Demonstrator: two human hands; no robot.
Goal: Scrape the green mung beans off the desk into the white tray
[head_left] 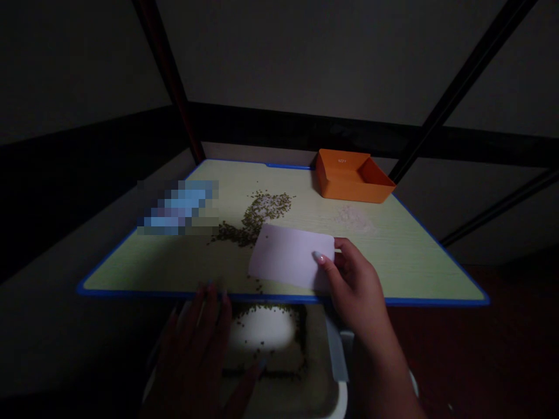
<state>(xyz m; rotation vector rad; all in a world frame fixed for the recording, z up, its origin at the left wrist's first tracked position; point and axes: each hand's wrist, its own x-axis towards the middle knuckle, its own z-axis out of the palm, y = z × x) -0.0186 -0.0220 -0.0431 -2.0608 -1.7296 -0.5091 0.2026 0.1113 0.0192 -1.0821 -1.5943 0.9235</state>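
Note:
My right hand (358,285) pinches a white card (290,253) at its right edge, thumb on top, holding it low over the tabletop (419,262). Small dark greenish grains (251,224) lie scattered just beyond and left of the card, and a few sit at the table's front edge. Below that edge is a pale plastic bin (340,401) with more dark grains around a bright patch inside. In shadow over the bin's left side, my left hand (196,343) is open, its fingers stretched toward the table edge and its thumb apart.
An orange open box (358,192) stands at the back right of the table. In front of it lies a thin patch of pale grains (356,218). A blurred-out blue object (181,206) rests at the left. Blue trim edges the tabletop, and dark panels rise behind.

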